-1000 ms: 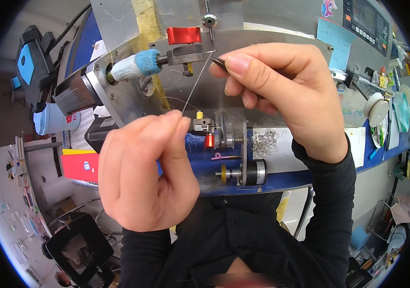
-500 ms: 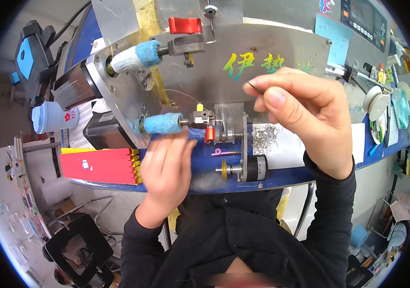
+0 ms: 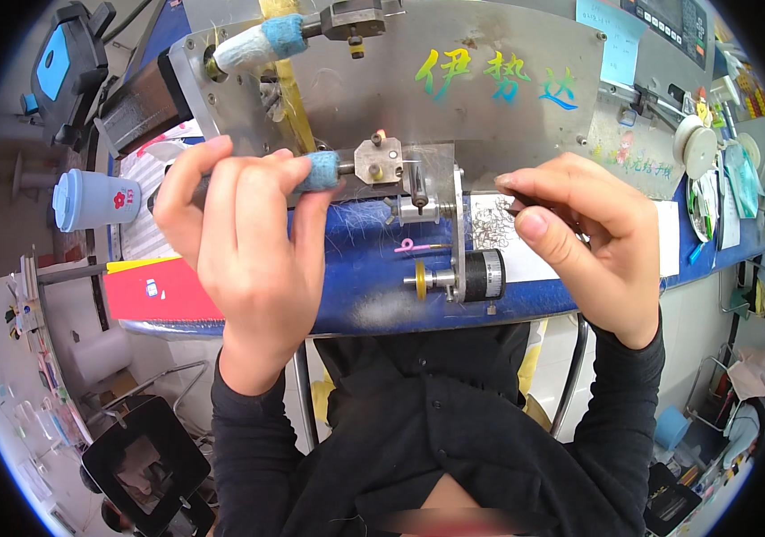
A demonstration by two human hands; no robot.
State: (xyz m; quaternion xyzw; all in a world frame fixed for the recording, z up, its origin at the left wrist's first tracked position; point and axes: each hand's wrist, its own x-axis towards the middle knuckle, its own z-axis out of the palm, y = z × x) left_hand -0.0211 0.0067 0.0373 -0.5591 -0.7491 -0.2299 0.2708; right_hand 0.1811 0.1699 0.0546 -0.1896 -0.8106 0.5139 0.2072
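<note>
My left hand (image 3: 244,237) is wrapped around the lower lever handle (image 3: 320,170) of a small metal machine, its tip covered in blue and white padding. The handle runs into a metal clamp block (image 3: 378,161) on the steel plate (image 3: 490,107). My right hand (image 3: 584,237) is pinched shut on a thin dark tool (image 3: 517,204) over a white sheet strewn with small wire hooks (image 3: 490,233). A second padded lever (image 3: 262,40) sticks out at the top. Below the clamp sits a black cylindrical motor (image 3: 481,276) with a yellow wheel.
The machine stands on a blue bench (image 3: 365,304). A light blue cup (image 3: 92,199) stands at the left, beside a red box (image 3: 163,291). A control panel (image 3: 678,22) and spools (image 3: 696,143) are at the upper right. Black frames lie on the floor at the lower left.
My left hand has risen and closed over the lower padded lever. My right hand has dropped from the plate to the sheet of hooks. The view has shifted downward.
</note>
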